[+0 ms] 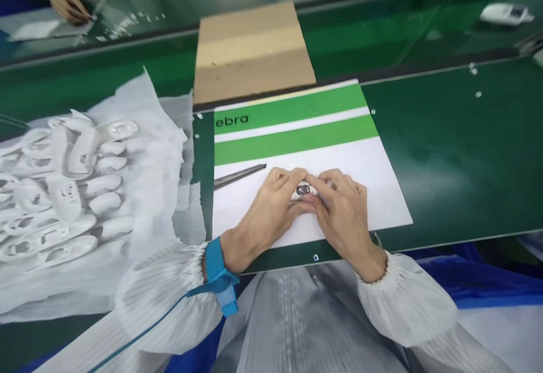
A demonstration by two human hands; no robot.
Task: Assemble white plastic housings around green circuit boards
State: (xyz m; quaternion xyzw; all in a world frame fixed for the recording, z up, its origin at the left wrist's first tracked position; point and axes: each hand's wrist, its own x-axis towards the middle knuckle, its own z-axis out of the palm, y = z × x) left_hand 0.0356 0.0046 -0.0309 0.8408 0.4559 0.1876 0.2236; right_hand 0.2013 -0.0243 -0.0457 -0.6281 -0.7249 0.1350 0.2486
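Observation:
My left hand [267, 209] and my right hand [341, 214] meet over a white and green printed sheet [339, 192]. Their fingertips pinch a small dark and silver part [302, 190], which my fingers partly hide. Just left of my left hand, a pair of dark metal tweezers [240, 175] lies on the sheet, apart from my fingers. Further left, many white moulded plastic pieces [63, 186] lie on crumpled white tissue [156, 118].
The sheet lies on a green work mat [458, 158] with several tiny screws near its edge. Behind it are a cardboard sheet [250, 50] and a white device [504, 13]. A co-worker's hand [65, 2] works at the top left. A blue wrist strap [218, 271] circles my left wrist.

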